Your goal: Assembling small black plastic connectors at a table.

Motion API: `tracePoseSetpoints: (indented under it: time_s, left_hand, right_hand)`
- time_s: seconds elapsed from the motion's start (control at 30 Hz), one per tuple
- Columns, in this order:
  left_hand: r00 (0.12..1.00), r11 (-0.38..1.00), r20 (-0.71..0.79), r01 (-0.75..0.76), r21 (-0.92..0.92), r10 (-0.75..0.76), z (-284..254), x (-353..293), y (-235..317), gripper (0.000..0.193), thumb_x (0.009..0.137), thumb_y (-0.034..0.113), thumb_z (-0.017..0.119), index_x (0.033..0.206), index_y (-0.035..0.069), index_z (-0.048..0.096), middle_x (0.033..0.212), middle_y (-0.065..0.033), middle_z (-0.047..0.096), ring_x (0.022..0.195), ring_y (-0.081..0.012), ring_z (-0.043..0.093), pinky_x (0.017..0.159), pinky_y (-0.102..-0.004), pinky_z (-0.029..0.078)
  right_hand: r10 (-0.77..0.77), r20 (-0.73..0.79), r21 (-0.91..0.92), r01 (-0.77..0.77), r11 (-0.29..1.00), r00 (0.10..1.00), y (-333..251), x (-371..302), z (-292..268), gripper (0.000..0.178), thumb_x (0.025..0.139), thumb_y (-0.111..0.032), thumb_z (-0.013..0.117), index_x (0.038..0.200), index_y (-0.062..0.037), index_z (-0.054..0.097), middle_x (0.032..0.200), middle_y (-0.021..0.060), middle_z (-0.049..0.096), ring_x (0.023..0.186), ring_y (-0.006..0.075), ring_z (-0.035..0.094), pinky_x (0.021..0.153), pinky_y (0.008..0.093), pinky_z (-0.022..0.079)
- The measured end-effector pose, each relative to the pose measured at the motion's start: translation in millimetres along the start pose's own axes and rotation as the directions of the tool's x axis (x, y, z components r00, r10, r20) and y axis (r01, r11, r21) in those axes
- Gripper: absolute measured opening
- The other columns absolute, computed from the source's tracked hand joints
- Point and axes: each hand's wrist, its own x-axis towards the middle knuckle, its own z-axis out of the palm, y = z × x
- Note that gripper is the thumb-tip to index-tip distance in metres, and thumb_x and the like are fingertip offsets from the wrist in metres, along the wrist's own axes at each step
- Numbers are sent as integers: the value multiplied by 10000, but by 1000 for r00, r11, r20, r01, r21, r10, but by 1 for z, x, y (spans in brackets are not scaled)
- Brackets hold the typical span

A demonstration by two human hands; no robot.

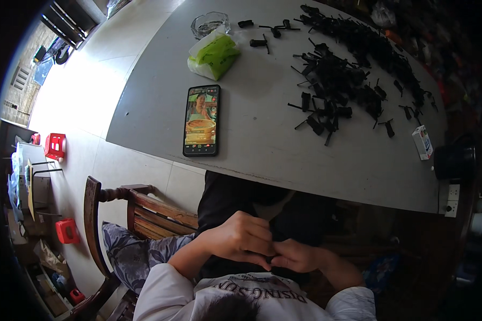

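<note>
Over my lap, in front of the table's near edge, my left hand (244, 238) and my right hand (299, 255) meet with curled fingers. Their fingertips pinch together at one spot, where something small and dark may sit, but I cannot make it out. Beyond them, on the grey table (251, 139), lies a phone (201, 121) with a video on its screen. A large heap of small black plastic parts with thin stems (337, 80) spreads over the right side. A few loose black parts (260, 43) lie apart, farther to the left.
A glass ashtray (210, 24) and a green and white plastic packet (214, 56) stand at the far left of the table. At the right edge are a small white box (422, 142), a black mug (455, 160) and a socket strip (452, 200). A wooden chair (160, 211) is beside me.
</note>
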Motion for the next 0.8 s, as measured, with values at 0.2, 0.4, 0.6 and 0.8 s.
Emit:
tracePoseSetpoints:
  time_s: [0.2,0.4,0.6,0.8]
  left_hand:
    - [998,1000,-65,-23,2,23,-2,-5,-2,256,644,256,770,732,63,626,651,-29,534,600,-223,526,498,-318,411]
    - [769,861,-423,320,-395,-479,6,-17,-22,259,716,213,731,823,-2,634,806,-94,614,692,-157,569,572,-259,428]
    - [708,462,-200,197,-865,-677,24,-30,-33,285,791,278,619,849,0,599,863,-68,518,683,-124,509,569,-211,396]
    - [698,464,-242,145,-874,-674,32,-30,-38,249,832,251,584,762,15,546,780,-83,523,682,-170,524,618,-262,423]
  right_hand:
    - [200,-7,-223,-196,955,980,-23,6,4,220,924,-191,486,962,22,447,727,177,556,651,357,557,602,387,436]
    - [-422,-459,-851,-250,462,782,-31,46,-73,276,834,-135,581,1067,5,531,1118,181,533,986,310,565,798,368,473]
    - [-539,-627,-680,-733,28,562,-12,77,-136,318,820,-61,546,1134,-11,524,1170,148,514,995,297,558,752,377,507]
    - [-459,-598,-719,-693,-55,657,-6,80,-131,309,780,-7,550,1082,-72,555,969,86,522,804,231,581,589,332,506]
